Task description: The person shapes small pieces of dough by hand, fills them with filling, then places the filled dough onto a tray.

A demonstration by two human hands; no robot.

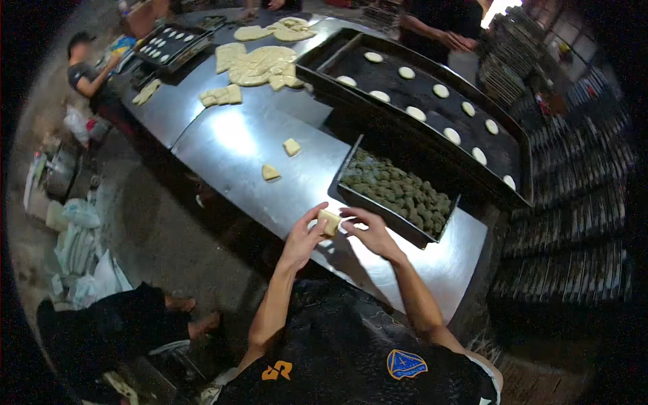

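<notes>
A small piece of pale dough is pinched in my left hand, over the near edge of the metal table. My right hand is just to the right of that piece, its fingers curved and apart, the fingertips close to the dough. Right behind my hands stands a metal tin full of greenish-brown lumps of filling. Two cut dough pieces, one squarish and one more pointed, lie on the table beyond my left hand.
A large black baking tray with rows of white dough rounds stands behind the tin. Dough slabs lie farther up the steel table. Other people stand at the far side and left; another person's legs show lower left. Stacked trays line the right.
</notes>
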